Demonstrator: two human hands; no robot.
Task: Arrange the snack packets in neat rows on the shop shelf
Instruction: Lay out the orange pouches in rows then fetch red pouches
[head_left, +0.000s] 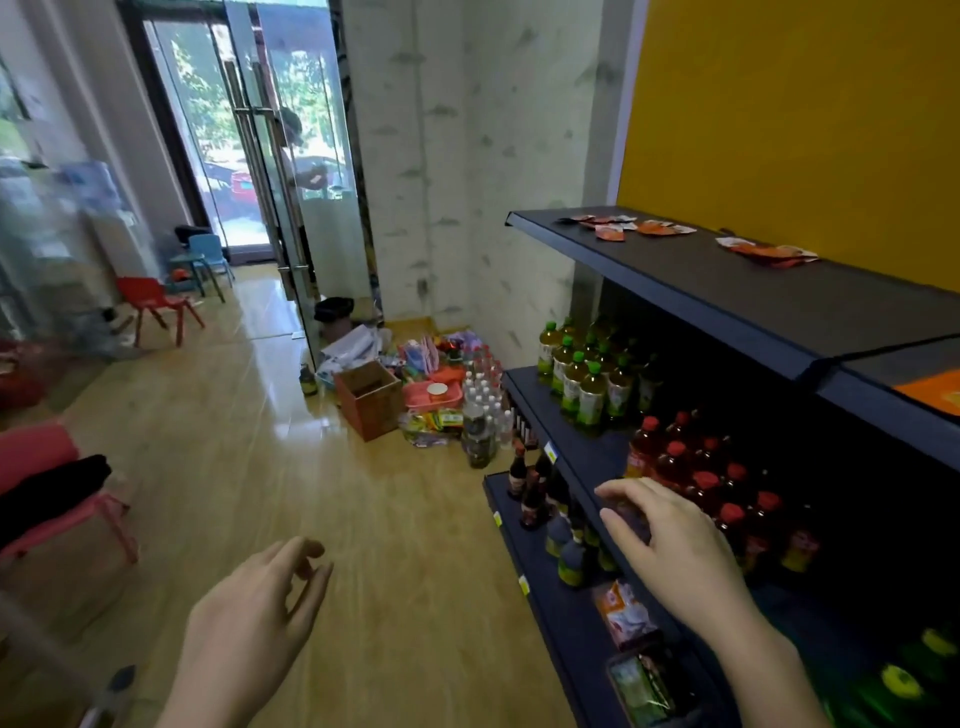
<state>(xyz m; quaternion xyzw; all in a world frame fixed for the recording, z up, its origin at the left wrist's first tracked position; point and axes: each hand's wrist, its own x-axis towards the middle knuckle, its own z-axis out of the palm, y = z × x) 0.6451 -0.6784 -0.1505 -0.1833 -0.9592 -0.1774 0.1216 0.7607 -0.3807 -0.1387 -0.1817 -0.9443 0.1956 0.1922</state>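
Note:
Orange and white snack packets lie loose on the dark top shelf (727, 291): one cluster (613, 227) at its far end, a second cluster (769, 252) farther right against the yellow wall. My left hand (260, 613) hangs over the wooden floor with relaxed fingers and holds nothing. My right hand (665, 540) hovers palm down, fingers spread, in front of the middle shelf's edge near the red-capped bottles (696, 467). It holds nothing. Another orange packet (623, 613) lies on the lowest shelf under my right wrist.
Green-capped bottles (587, 379) stand on the middle shelf, dark bottles (530, 493) on the low one. On the floor by the pillar sit an open cardboard box (369, 400), a pink basket (434, 395) and a water bottle pack (483, 395). Small chairs (156, 306) stand by the glass door.

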